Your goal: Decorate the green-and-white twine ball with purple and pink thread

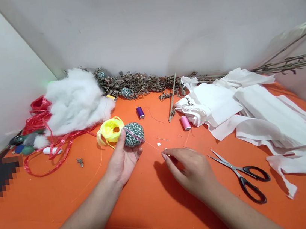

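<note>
While the twine ball (133,134) is gripped in the left hand (122,160), just beyond the right hand (190,170), a thread (153,146) from it is pinched by that hand's fingertips (needle? too tiny to tell). Mid-stitch, seemingly; steady tension is called for next.

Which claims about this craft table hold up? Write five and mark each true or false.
The left hand holds a ball wound in green-and-white string. True.
The scissors are in the right hand. False: the scissors lie on the table, right of that hand.
A purple spool stands on the orange table. True.
The white stuffing sits at the table's right end. False: it is at the left rear.
The right hand pinches a thin thread leading to the ball. True.
</note>
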Tool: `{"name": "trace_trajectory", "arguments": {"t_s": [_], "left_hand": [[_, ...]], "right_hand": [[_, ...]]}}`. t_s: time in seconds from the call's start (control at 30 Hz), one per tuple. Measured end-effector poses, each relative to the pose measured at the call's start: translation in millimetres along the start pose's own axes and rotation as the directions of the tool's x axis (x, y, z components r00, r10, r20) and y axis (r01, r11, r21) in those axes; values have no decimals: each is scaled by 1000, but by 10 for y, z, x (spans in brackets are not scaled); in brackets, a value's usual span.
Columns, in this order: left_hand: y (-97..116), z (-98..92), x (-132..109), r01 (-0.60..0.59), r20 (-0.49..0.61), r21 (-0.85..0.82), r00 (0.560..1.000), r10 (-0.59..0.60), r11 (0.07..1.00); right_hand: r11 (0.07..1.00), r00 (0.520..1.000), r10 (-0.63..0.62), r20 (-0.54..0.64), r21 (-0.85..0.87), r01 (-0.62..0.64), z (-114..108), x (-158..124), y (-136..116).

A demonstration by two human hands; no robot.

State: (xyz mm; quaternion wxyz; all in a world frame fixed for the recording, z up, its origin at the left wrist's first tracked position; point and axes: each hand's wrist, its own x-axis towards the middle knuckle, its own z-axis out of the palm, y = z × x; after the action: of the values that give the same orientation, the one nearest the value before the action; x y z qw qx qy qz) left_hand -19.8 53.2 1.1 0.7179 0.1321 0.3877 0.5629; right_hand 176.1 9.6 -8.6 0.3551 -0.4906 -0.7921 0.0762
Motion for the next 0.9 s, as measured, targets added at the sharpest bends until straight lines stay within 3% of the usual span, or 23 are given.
{"name": "trace_trajectory", "arguments": {"t_s": [0.5, 0.9], "left_hand": [[10, 19, 7, -22, -58, -30, 998, 20, 999], [13, 27, 8, 5, -82, -41, 997, -8, 999]], "right_hand": [[1000, 1000, -11, -22, 10, 11, -22, 10, -22], [1000, 1000, 3, 31, -18, -2, -12, -15, -17]]}}
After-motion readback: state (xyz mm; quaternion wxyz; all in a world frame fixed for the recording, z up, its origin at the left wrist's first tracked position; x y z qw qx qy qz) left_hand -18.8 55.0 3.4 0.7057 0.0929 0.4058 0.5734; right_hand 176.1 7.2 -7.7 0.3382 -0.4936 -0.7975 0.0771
